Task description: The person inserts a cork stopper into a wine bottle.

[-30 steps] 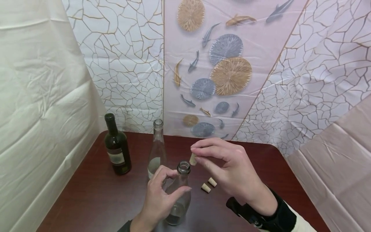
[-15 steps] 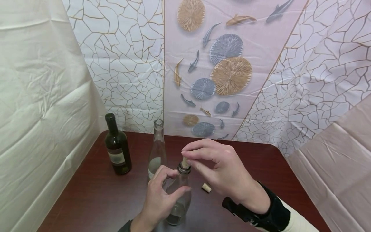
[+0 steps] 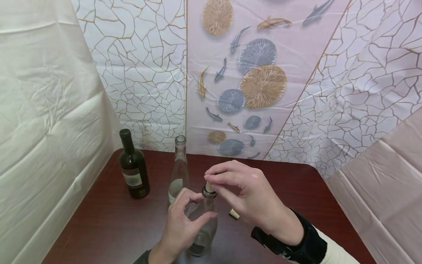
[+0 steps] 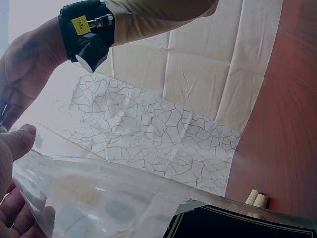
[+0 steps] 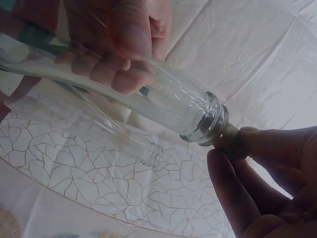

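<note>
Apparently fitting cork (image 5: 231, 143) into nearer clear bottle (image 3: 202, 234), lower centre of head view. Pinching cork with right hand (image 3: 247, 194), gripping bottle with left hand (image 3: 182, 222). Likely needs straight push down next.

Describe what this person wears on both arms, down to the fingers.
The left grip and right grip are bare, without gloves. The right sleeve is cream; a black wrist strap carries a dark camera, a tiny-lettered yellow label and a silvery connector. On the left, only a dark band or cuff edge shows.
</note>
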